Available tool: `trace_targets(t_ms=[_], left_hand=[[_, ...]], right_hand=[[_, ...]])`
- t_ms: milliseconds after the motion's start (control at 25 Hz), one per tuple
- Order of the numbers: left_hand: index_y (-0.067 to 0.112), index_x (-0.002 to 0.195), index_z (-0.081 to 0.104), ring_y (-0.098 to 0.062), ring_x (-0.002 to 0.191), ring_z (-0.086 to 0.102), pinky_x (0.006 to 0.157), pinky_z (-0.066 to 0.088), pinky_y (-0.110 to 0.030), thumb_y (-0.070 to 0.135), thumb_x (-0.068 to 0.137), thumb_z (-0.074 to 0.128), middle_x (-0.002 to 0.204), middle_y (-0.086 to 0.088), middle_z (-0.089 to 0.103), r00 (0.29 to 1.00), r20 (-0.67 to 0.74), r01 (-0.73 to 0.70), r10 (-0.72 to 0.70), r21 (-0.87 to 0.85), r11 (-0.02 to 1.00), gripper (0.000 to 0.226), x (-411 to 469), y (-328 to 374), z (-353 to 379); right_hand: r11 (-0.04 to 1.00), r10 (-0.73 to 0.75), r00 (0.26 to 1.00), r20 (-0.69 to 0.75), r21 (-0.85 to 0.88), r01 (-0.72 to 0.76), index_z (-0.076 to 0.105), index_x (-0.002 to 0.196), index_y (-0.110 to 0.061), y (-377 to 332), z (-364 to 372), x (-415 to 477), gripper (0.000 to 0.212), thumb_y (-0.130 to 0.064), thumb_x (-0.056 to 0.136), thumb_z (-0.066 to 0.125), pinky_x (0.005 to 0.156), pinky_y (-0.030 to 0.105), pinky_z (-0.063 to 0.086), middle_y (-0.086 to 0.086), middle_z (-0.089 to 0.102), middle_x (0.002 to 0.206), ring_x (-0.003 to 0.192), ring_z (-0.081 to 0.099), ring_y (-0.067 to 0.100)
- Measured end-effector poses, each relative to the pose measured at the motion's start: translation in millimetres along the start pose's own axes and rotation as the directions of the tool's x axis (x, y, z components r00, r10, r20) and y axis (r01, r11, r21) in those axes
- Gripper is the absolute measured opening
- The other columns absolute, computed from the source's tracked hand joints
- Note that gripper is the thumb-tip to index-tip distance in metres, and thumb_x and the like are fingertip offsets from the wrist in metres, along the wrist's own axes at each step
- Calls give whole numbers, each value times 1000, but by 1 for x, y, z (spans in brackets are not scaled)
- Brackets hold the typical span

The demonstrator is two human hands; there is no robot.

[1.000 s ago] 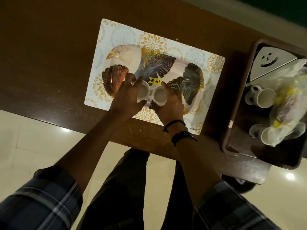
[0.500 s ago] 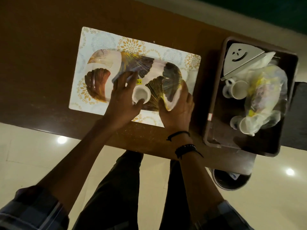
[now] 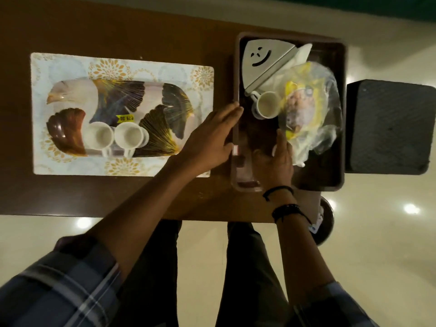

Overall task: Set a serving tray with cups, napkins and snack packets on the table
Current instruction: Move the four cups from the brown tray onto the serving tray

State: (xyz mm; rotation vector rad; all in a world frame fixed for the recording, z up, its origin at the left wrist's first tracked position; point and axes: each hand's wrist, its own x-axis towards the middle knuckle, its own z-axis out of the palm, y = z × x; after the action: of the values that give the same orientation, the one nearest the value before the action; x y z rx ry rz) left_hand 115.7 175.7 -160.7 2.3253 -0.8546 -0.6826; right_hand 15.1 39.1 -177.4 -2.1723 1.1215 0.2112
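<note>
Nearest: plaid sleeves (image 3: 59,291) and dark trousers (image 3: 153,267), the person standing at the near edge of the brown table (image 3: 70,192).

Landmark: brown crate (image 3: 257,131), on the table.
- Right hand (image 3: 273,161), dark bands (image 3: 283,211) on the wrist, is inside the crate at its near left corner. Forefinger straight, pointing at the bag. A white sliver (image 3: 274,151) shows under the palm; the hand hides it, so I cannot tell whether it is a cup or whether anything is gripped.
- Left hand (image 3: 207,138) is just left of the crate. Fingers straight and relaxed, tips touching the crate's left rim; it holds nothing.
- Left of the crate: serving tray (image 3: 118,95), fan pattern, yellow price sticker (image 3: 126,118), lying on a floral placemat (image 3: 153,67). Two white cups (image 3: 99,138) stand touching, side by side, on its near half.
- In the crate, beyond the right hand: clear bag of snack packets (image 3: 304,109) against the right side, with one white cup (image 3: 266,106) touching it.
- Far end of the crate: napkin holder (image 3: 262,60) with a smiley cut-out.
- Right of the crate: black textured block (image 3: 389,126), off the table.
</note>
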Motion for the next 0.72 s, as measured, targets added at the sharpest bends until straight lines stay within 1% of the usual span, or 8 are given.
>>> trace_targets(t_ms=[80,160,240,360,480,560,600,720], left_hand=[[20,151,15,-23,145,19,108,39,-38,14,84,65,161,3,10,998,65,4,-9,65,998,83,18,14,12],[21,151,10,-27,145,19,106,41,-41,15,83,66,162,4,5,993,114,5,-22,145,989,89,37,24,22],[21,151,8,-31,142,23,103,42,-44,14,81,68,162,3,3,993,113,6,-29,205,979,93,55,32,29],[20,151,9,-35,136,32,96,44,-44,13,78,70,162,2,4,997,65,11,-30,264,964,96,78,40,36],[14,150,14,-37,131,37,99,44,-50,21,75,75,159,-8,18,996,62,39,-63,327,944,96,99,44,41],[10,147,19,-38,130,39,99,44,-53,28,73,78,150,-15,31,994,69,59,-89,355,933,97,106,44,46],[9,145,22,-38,128,40,98,44,-52,31,72,78,145,-17,36,995,47,69,-94,380,922,95,106,44,49],[10,134,38,-37,122,43,94,42,-47,35,71,76,132,-18,46,996,-39,87,-78,427,900,78,102,40,52]], right_hand=[[998,-48,996,69,-29,50,30,148,-19,14,-8,8,71,-28,85,62,103,38,41,5,37,151,134,43,26],[993,-49,997,55,-104,54,33,146,-19,26,-18,15,71,-35,83,64,99,39,45,0,35,152,131,46,26],[985,-24,999,25,-171,27,38,142,-17,37,-27,24,69,-32,81,66,88,41,48,-2,37,149,122,53,31],[974,-5,998,67,-225,20,39,140,-18,47,-35,30,68,-29,80,68,83,41,49,-1,37,148,118,54,33],[961,9,996,86,-277,15,37,140,-19,47,-33,31,68,-24,79,67,79,42,50,1,35,147,114,55,37],[956,7,996,85,-293,19,38,139,-20,46,-33,31,66,-19,79,67,79,43,50,3,36,146,113,56,39],[956,5,997,79,-294,19,40,138,-21,45,-34,33,65,-16,79,66,79,44,50,3,39,145,112,56,40],[969,9,998,67,-247,8,46,135,-24,44,-37,33,65,-18,75,71,79,42,50,2,48,139,111,58,38]])
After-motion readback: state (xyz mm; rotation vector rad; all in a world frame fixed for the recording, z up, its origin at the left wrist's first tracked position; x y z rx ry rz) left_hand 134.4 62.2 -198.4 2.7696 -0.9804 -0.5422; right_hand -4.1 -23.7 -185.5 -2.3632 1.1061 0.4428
